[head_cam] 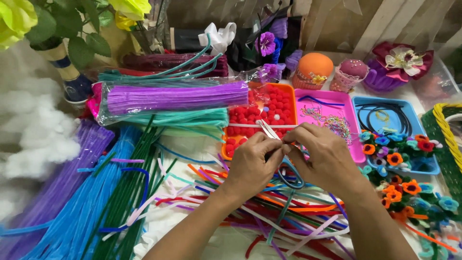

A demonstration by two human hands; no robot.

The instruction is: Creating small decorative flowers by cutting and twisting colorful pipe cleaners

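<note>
Scissors (267, 129) are sitting mid-frame, over the orange tray of red pompoms (284, 94). We're pinching them and a thin white strand with our left hand (250, 163), right hand (322, 154) closed around the handles. Probably best keeping that strand taut for clean snips.

Three trays (332, 98) sit in a row behind the hands (288, 159). Stem bundles (96, 202) lie left. Small flowers (404, 188) lie right.
</note>
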